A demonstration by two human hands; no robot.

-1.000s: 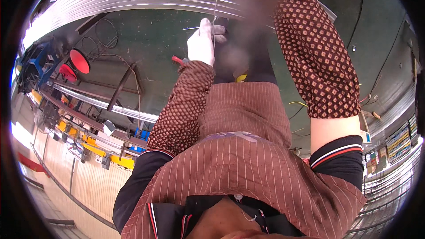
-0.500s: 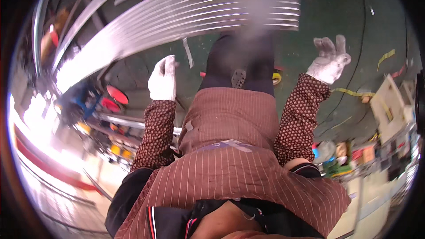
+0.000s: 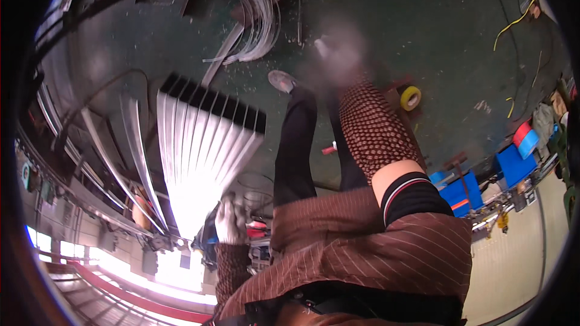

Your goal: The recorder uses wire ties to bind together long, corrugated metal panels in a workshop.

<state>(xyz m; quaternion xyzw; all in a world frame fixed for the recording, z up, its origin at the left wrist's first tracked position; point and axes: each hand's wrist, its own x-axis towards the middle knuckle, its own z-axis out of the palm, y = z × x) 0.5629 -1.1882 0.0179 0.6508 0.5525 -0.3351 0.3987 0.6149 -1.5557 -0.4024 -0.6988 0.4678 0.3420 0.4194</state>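
A row of silvery rectangular metal profiles (image 3: 202, 145) lies at my left, side by side, their dark ends towards the floor in front of me. My left hand (image 3: 231, 222), in a pale work glove, is raised beside the near part of this row. Its fingers point upward, slightly blurred, and I see nothing in them. My right hand (image 3: 339, 51) reaches out ahead over the floor, beyond my feet. A hazy smudge in the picture covers it, so its fingers and anything in them are hidden.
A coil of thin pale strips (image 3: 260, 18) lies on the green floor ahead. A yellow tape roll (image 3: 411, 98) is right of my right forearm. Blue bins (image 3: 462, 193) stand at the right, and long curved-looking metal bars (image 3: 142, 151) at the far left.
The view has turned, and the profiles that stretched across the front now lie at the left. My right hand has swung from the right to straight ahead. My left hand is now beside the profiles.
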